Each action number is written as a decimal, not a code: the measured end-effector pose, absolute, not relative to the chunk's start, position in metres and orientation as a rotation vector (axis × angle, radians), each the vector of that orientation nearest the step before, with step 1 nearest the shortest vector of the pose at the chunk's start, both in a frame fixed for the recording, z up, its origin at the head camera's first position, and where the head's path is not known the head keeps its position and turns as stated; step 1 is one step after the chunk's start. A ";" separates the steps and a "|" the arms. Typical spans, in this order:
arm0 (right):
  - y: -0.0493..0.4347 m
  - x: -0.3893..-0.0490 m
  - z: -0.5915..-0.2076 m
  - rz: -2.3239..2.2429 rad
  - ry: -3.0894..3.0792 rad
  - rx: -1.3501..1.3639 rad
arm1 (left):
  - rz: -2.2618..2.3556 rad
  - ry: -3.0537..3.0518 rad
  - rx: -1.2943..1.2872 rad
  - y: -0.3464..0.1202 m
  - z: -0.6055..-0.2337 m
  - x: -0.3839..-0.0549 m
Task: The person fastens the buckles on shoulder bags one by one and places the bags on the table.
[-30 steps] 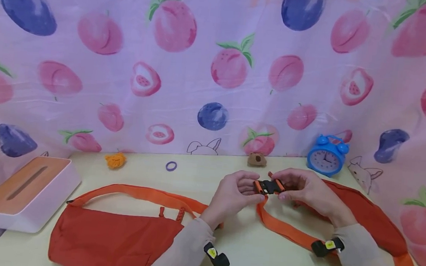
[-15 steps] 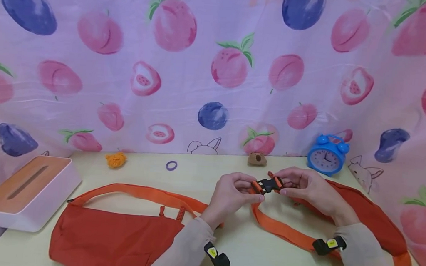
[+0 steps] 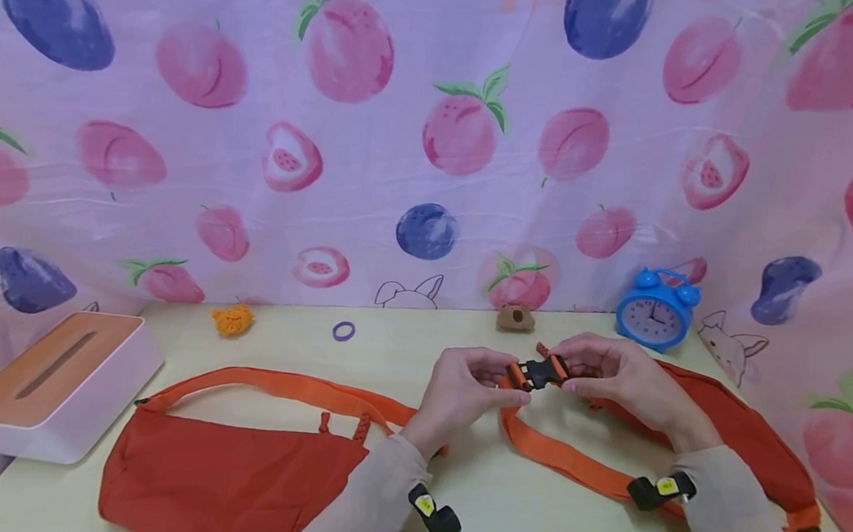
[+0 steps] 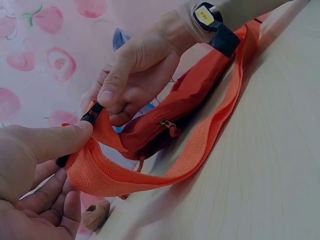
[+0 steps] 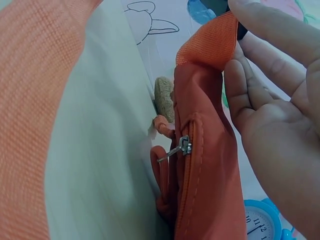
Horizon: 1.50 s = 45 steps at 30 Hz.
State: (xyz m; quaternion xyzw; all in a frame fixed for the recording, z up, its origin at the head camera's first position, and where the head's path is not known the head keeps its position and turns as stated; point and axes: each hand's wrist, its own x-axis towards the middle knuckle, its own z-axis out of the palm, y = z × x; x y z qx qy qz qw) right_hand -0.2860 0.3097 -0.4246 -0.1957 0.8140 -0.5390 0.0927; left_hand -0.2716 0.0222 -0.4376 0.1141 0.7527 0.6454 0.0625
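A black side-release buckle (image 3: 538,373) is held up over the table between both hands, its two halves in line and meeting at the middle. My left hand (image 3: 465,390) pinches its left end, thumb in front and fingers behind, where an orange strap (image 3: 569,463) loops down. With thumb and fingers my right hand (image 3: 620,386) pinches the other end, which is joined by short webbing to a red sling bag (image 3: 730,428). This bag stands on its edge behind the right forearm; a metal zipper pull (image 5: 185,145) shows in the right wrist view.
A second red bag (image 3: 229,480) with an orange strap lies at the left, partly under the left sleeve. Around them are a tissue box (image 3: 56,387), an orange figurine (image 3: 232,319), a purple ring (image 3: 344,331), a brown object (image 3: 515,318) and a blue alarm clock (image 3: 654,313).
The left fingers, stretched out behind the buckle a second ago, now pinch its left end. The hanging strap has shifted slightly left, and the far right end of the bag has drawn in a little.
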 end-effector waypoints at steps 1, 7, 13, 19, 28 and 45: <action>0.310 -0.286 -0.425 -1.599 2.420 -0.583 | 1.949 2.279 0.343 0.022 -0.438 -0.272; 0.310 -0.286 -0.424 -1.599 2.425 -0.577 | 1.934 2.304 0.332 0.023 -0.437 -0.271; 0.309 -0.286 -0.425 -1.606 2.415 -0.568 | 1.919 2.317 0.331 0.023 -0.436 -0.270; 0.308 -0.286 -0.425 -1.602 2.410 -0.573 | 1.914 2.324 0.341 0.023 -0.436 -0.270; 0.306 -0.286 -0.426 -1.601 2.389 -0.590 | 1.920 2.321 0.359 0.024 -0.437 -0.269; 0.306 -0.288 -0.427 -1.536 2.415 -0.541 | 1.826 2.408 0.379 0.022 -0.435 -0.271</action>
